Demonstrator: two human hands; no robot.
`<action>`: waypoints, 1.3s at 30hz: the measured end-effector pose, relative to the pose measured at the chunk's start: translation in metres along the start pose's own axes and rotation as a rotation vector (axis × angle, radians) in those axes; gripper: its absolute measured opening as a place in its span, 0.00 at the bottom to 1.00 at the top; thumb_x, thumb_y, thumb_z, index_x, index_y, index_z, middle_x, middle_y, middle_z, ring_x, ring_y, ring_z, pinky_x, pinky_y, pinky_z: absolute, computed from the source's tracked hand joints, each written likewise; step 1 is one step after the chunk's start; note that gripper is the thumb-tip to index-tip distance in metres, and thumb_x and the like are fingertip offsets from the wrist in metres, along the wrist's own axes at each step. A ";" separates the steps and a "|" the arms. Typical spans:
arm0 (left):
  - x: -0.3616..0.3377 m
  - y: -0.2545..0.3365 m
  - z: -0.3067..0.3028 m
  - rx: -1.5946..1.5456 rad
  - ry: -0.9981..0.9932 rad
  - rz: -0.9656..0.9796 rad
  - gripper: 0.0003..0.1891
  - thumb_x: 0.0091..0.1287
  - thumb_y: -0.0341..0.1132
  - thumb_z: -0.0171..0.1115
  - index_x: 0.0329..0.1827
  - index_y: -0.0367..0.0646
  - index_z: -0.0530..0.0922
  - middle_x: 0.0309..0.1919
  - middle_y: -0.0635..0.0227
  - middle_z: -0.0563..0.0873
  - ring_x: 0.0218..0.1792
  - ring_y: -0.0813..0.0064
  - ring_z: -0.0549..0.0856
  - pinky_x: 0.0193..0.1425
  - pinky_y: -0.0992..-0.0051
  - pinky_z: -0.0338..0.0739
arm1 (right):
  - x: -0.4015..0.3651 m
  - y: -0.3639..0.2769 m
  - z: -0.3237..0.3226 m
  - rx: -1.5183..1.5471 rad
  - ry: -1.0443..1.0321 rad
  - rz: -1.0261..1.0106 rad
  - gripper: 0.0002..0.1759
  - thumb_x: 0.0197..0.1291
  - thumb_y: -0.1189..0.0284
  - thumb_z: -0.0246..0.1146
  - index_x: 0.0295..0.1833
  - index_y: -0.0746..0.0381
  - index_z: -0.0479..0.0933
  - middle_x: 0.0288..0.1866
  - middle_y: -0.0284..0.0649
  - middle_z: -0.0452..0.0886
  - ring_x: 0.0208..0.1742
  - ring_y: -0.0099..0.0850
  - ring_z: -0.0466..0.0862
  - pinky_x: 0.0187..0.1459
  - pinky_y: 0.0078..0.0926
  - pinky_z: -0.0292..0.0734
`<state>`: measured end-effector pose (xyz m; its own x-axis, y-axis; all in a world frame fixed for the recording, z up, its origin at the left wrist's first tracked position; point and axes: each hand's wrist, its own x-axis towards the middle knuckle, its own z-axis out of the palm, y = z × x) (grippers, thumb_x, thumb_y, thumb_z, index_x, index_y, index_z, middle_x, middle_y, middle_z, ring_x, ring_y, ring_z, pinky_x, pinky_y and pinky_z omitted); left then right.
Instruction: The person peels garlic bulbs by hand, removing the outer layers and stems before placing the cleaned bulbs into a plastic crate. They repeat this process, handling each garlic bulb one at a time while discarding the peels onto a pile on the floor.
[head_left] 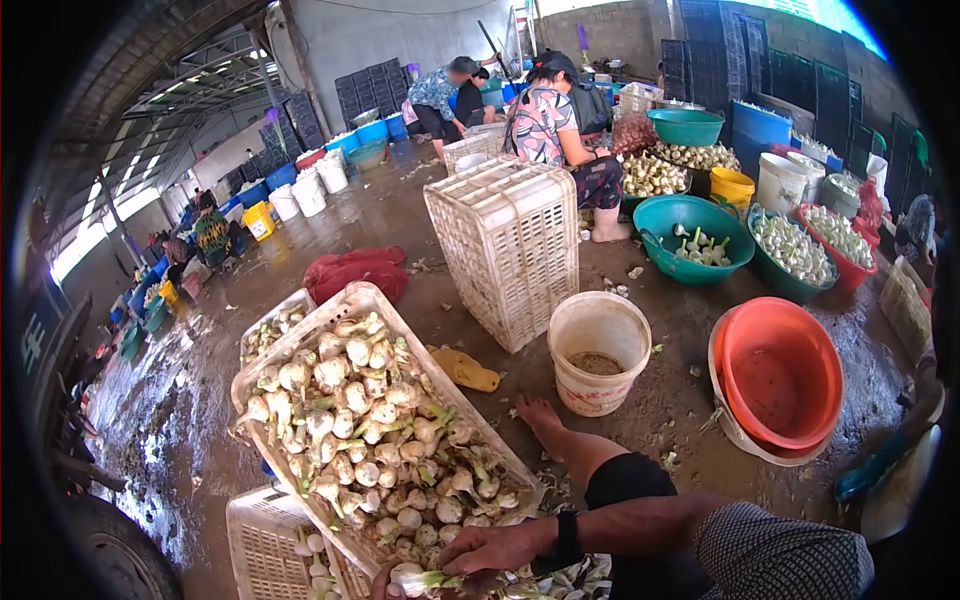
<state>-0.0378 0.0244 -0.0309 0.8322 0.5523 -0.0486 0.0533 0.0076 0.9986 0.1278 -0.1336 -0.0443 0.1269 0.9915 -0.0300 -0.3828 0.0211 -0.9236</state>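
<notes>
At the bottom edge a garlic bulb (408,574) with a green stalk lies between my two hands. My left hand (384,584), mostly cut off by the frame, has its fingers closed round the bulb. Curled over the stalk side is my right hand (492,548), wearing a black wristband (569,540); whatever its fingers grip is hidden. Just beyond them a tilted pale plastic crate (462,412) is full of garlic bulbs (375,430) with dirt and short stalks. Cut stalks and leaves (570,578) lie under my right wrist.
Another crate (265,530) stands below the full one. Ahead are an upended crate (500,250), a white bucket (598,350) and a yellow slipper (465,369). Red basins (780,370) stand to the right. A seated person (545,130) works among tubs of garlic. The floor looks wet.
</notes>
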 end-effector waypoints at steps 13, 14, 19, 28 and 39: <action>-0.001 -0.011 0.000 0.566 -0.150 0.245 0.22 0.63 0.30 0.65 0.62 0.47 0.77 0.54 0.58 0.82 0.50 0.62 0.82 0.50 0.67 0.78 | 0.006 0.002 0.002 -0.428 0.074 -0.454 0.14 0.69 0.64 0.56 0.35 0.64 0.71 0.21 0.38 0.74 0.22 0.32 0.76 0.27 0.31 0.70; -0.002 0.002 0.006 0.431 -0.169 0.195 0.19 0.65 0.30 0.63 0.60 0.45 0.78 0.53 0.58 0.83 0.48 0.63 0.83 0.48 0.68 0.78 | 0.007 0.006 -0.002 -0.604 0.064 -0.458 0.14 0.68 0.66 0.56 0.34 0.65 0.70 0.22 0.42 0.74 0.24 0.39 0.77 0.28 0.35 0.71; -0.004 0.004 0.018 0.270 -0.170 0.083 0.14 0.70 0.35 0.56 0.55 0.42 0.79 0.46 0.65 0.85 0.39 0.70 0.83 0.39 0.79 0.76 | 0.007 0.025 -0.002 -0.928 0.096 -0.514 0.11 0.62 0.68 0.57 0.33 0.64 0.69 0.25 0.44 0.76 0.28 0.47 0.78 0.30 0.40 0.72; 0.001 0.003 0.010 0.330 -0.166 -0.029 0.14 0.65 0.33 0.59 0.53 0.42 0.80 0.42 0.66 0.86 0.37 0.76 0.83 0.37 0.82 0.75 | 0.007 0.027 -0.002 -1.086 0.094 -0.566 0.11 0.61 0.67 0.59 0.38 0.63 0.68 0.29 0.46 0.73 0.30 0.49 0.78 0.30 0.45 0.70; -0.017 0.023 0.013 -0.123 -0.400 -0.350 0.26 0.55 0.30 0.69 0.58 0.34 0.77 0.47 0.61 0.84 0.45 0.69 0.83 0.39 0.73 0.81 | 0.017 0.012 -0.051 -1.300 0.575 -0.293 0.14 0.60 0.63 0.60 0.35 0.64 0.71 0.26 0.49 0.76 0.31 0.50 0.80 0.28 0.47 0.73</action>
<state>-0.0438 0.0047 -0.0077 0.9228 0.1391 -0.3593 0.3195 0.2449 0.9154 0.1724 -0.1232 -0.0755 0.5155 0.7776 0.3599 0.7656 -0.2293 -0.6011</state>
